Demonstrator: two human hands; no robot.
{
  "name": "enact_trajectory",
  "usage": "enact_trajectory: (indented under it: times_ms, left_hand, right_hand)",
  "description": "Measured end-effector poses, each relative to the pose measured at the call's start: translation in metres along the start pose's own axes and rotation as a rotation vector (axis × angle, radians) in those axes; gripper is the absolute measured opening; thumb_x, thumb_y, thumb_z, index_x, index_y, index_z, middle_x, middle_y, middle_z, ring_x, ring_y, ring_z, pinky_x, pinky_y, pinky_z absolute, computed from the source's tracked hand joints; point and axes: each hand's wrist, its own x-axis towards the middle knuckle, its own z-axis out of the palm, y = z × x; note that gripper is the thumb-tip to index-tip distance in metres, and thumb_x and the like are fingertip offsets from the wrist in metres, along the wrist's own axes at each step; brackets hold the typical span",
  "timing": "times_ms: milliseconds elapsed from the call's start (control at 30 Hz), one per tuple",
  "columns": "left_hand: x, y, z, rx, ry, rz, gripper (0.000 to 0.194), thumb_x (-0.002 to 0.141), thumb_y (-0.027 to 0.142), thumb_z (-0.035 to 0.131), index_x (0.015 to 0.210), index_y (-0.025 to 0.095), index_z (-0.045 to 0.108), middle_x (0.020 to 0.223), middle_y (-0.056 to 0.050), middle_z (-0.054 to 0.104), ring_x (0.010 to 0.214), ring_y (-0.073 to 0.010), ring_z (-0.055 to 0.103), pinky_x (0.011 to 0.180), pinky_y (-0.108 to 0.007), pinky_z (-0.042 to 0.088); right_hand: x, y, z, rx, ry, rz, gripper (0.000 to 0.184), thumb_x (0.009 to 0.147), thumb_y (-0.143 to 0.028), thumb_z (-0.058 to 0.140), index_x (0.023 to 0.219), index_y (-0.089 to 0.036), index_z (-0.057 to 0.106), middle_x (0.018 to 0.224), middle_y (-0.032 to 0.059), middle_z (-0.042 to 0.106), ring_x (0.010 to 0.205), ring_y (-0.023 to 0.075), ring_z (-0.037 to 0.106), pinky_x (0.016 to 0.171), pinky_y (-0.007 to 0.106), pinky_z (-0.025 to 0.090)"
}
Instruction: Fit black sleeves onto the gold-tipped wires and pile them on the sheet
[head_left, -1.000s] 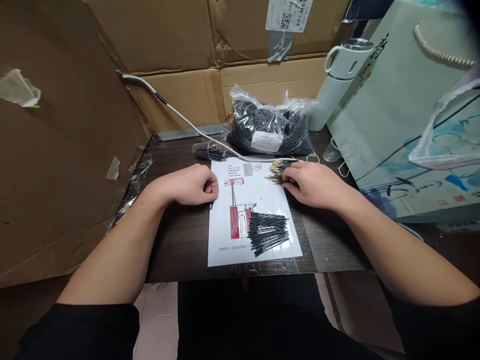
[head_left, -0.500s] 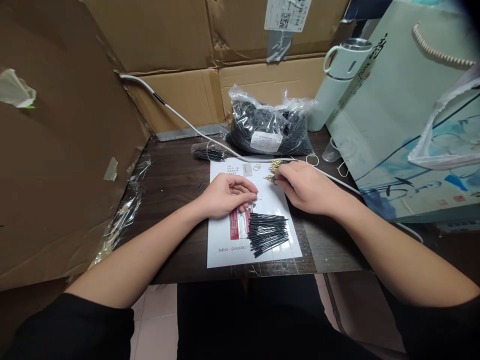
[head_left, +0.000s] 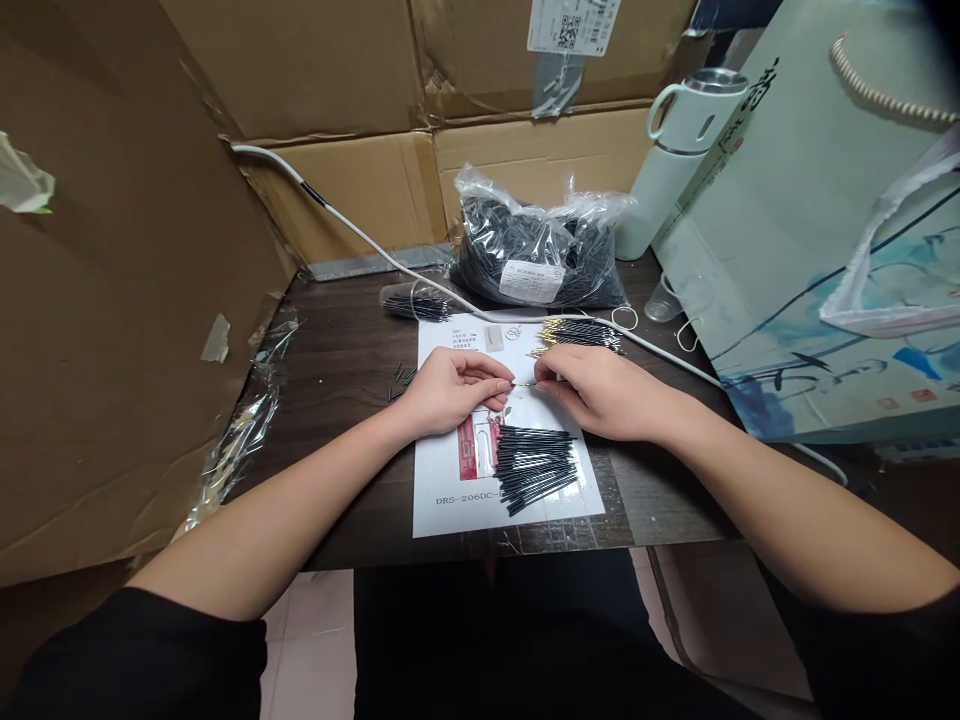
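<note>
My left hand (head_left: 461, 392) hovers over the white printed sheet (head_left: 442, 515), thumb and fingers pinched together. What it holds is too small to make out. Close on its right, my right hand (head_left: 592, 390) pinches a thin gold-tipped piece (head_left: 523, 384), whose end points at the left fingertips; its rear part is hidden by my fingers. Behind the right hand lies a bunch of black sticks with gold tips (head_left: 581, 333). Nearer me, a row of thin black sticks (head_left: 536, 465) rests on the sheet. Several short black tubes (head_left: 401, 376) are scattered left of the sheet.
A clear bag full of black pieces (head_left: 540, 250) stands at the back, beside a pale green bottle (head_left: 675, 160). A white cable (head_left: 375, 246) crosses the dark table. Cardboard walls (head_left: 337, 70) enclose the left and back; a large paper bag (head_left: 825, 250) stands right.
My right hand has come away from the gold-tipped bunch and moved slightly down and left, bringing a thin gold-tipped piece to my left fingertips. My left hand has stayed nearly in place.
</note>
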Motion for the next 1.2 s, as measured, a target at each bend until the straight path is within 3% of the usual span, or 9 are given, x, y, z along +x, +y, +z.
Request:
enact_trajectory:
  times_ms: [667,1200]
  left_hand:
    - [-0.004,-0.001,0.004,0.019,0.017,0.066,0.030,0.080,0.031,0.093,0.099,0.011,0.080,0.081,-0.010,0.081,0.069,-0.0154,0.078,0.069,-0.024,0.066]
    - [-0.007,-0.001,0.008,0.025,0.006,0.093,0.028,0.081,0.031,0.091,0.097,0.012,0.078,0.079,-0.008,0.079,0.069,-0.0153,0.077,0.069,-0.025,0.064]
  right_hand:
    - [-0.001,-0.003,-0.001,0.016,0.010,0.037,0.014,0.107,-0.024,0.051,0.099,-0.017,0.059,0.095,0.0100,0.065,0.083,0.0220,0.060,0.074,0.036,0.045]
    - [0.002,-0.004,0.011,0.092,0.082,-0.042,0.013,0.109,-0.022,0.047,0.101,-0.018,0.057,0.094,0.0095,0.064,0.084,0.0218,0.059,0.077,0.035,0.047]
